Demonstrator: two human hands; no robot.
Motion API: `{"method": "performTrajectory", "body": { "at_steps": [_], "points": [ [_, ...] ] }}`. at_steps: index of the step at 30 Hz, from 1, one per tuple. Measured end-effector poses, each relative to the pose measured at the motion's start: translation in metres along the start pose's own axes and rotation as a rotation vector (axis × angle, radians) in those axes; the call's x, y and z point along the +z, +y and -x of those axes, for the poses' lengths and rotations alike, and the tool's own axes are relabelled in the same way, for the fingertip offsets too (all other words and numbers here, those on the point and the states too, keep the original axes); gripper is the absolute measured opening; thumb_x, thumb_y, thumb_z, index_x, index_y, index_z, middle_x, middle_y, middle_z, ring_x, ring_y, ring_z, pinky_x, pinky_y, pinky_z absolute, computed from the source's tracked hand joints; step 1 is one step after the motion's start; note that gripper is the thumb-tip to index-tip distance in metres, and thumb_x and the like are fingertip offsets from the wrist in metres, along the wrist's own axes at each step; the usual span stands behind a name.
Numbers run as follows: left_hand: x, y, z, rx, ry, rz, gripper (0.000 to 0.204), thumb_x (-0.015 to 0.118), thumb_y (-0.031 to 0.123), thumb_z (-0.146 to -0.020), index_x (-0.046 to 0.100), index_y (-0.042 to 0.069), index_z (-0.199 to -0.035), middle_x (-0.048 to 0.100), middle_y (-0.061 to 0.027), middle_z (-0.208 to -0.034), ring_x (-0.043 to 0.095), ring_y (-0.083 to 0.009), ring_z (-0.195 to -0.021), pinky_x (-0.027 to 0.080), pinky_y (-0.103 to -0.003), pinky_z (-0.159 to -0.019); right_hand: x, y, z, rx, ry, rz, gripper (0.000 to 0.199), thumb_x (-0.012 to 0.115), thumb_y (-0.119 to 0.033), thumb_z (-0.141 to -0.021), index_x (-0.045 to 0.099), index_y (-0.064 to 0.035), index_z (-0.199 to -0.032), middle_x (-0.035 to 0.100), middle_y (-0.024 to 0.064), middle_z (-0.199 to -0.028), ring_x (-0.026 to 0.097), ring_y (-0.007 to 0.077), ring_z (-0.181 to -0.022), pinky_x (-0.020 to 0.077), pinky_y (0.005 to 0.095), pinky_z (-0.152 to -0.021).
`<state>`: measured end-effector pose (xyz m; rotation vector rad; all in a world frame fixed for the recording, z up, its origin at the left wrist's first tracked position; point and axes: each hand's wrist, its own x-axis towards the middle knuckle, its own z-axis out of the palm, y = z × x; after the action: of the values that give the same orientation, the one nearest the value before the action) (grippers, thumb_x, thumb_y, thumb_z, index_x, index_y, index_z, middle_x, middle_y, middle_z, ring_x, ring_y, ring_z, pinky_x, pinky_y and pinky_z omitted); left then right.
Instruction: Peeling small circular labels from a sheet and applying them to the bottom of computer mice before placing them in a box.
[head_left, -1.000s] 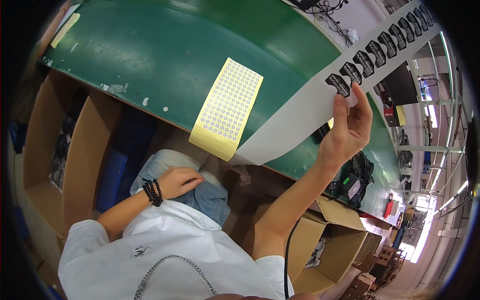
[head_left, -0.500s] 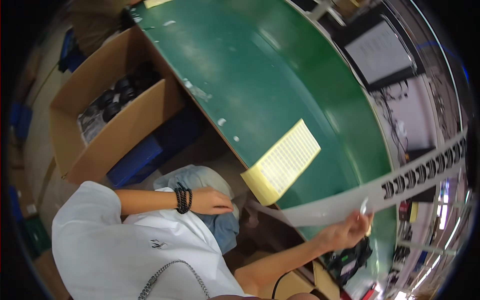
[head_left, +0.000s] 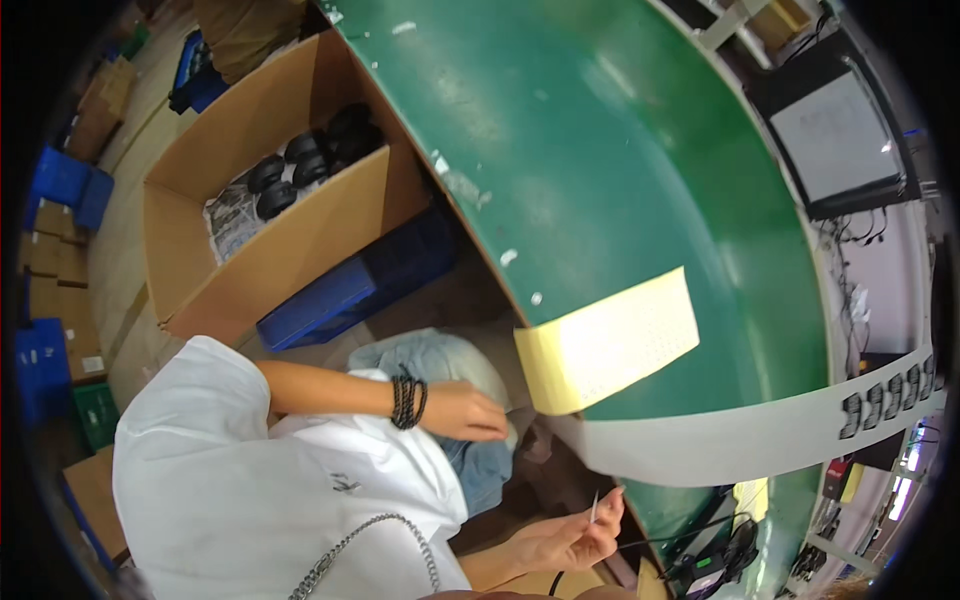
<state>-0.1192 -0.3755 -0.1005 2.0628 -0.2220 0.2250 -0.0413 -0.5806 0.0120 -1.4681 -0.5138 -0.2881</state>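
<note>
My right hand (head_left: 572,536) is low, below the table's near edge, pinching the near end of a long white strip (head_left: 720,440). The strip stretches right across the green table (head_left: 620,150) and carries a row of black parts (head_left: 890,398) at its far end. A yellow sheet of small dotted labels (head_left: 610,342) lies on the table, overhanging the near edge, just above the strip. My left hand (head_left: 462,412), black bead bracelets on its wrist, rests on my lap on blue jeans (head_left: 430,358) and holds nothing.
An open cardboard box (head_left: 300,230) holding black round parts stands on the floor to the left under the table, with a blue crate (head_left: 340,300) beside it. More blue crates (head_left: 60,180) stand far left. A monitor (head_left: 835,135) is behind the table. Cables and black devices (head_left: 730,555) lie lower right.
My right hand has come down from high over the table to below its near edge, still gripping the strip. The view has swung left and down. My left hand stays on my lap.
</note>
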Motion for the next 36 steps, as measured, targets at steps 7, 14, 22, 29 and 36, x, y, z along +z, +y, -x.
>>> {"method": "performTrajectory", "body": {
  "at_steps": [7,14,22,29,36],
  "points": [
    [0.007,0.006,-0.005,0.033,0.07,0.035,0.005,0.066,0.012,-0.093,0.069,0.009,-0.093,0.069,-0.0021,-0.088,0.064,-0.0226,-0.068,0.051,-0.032,-0.061,-0.003,-0.007,0.012,0.109,-0.08,-0.304,0.015,0.064,-0.011,-0.098,0.05,-0.0138,-0.1,0.06,0.0051,-0.102,0.059,0.0241,-0.105,0.0489,0.0448,-0.104],
    [-0.018,0.033,-0.004,0.107,0.34,0.132,0.016,0.075,-0.002,-0.08,0.074,0.006,-0.094,0.07,-0.0037,-0.083,0.059,-0.0174,-0.063,0.048,-0.028,-0.059,-0.004,-0.012,0.022,0.22,-0.042,-0.42,0.024,0.073,-0.021,-0.093,0.053,-0.0142,-0.103,0.061,0.0056,-0.098,0.062,0.0238,-0.093,0.0539,0.0432,-0.088],
    [0.016,0.141,0.009,0.117,0.159,0.421,0.014,0.067,0.007,-0.089,0.073,0.007,-0.101,0.068,-0.0057,-0.095,0.057,-0.0187,-0.083,0.045,-0.029,-0.076,-0.006,0.014,0.032,0.321,0.122,-0.189,0.008,0.057,-0.014,-0.1,0.05,-0.0106,-0.104,0.062,0.0094,-0.101,0.063,0.0218,-0.091,0.0508,0.0317,-0.088],
    [0.177,0.1,-0.054,-0.518,-0.141,-1.536,0.037,0.047,0.029,-0.103,0.06,0.005,-0.129,0.046,-0.0196,-0.15,0.049,-0.0346,-0.123,0.048,-0.035,-0.091,0.027,0.065,0.072,0.365,0.023,-0.411,0.016,0.053,-0.011,-0.102,0.055,-0.006,-0.117,0.062,0.0149,-0.105,0.062,0.0248,-0.096,0.0519,0.0334,-0.091],
    [0.165,0.071,-0.047,-0.55,-0.278,-1.899,0.029,0.047,0.021,-0.102,0.062,0.006,-0.122,0.048,-0.0168,-0.139,0.048,-0.0297,-0.121,0.049,-0.034,-0.095,0.057,0.058,0.082,0.621,-0.128,-0.391,0.009,0.054,-0.01,-0.1,0.053,-0.0082,-0.109,0.061,0.0092,-0.105,0.063,0.0206,-0.097,0.0507,0.0299,-0.091]
  ]
}}
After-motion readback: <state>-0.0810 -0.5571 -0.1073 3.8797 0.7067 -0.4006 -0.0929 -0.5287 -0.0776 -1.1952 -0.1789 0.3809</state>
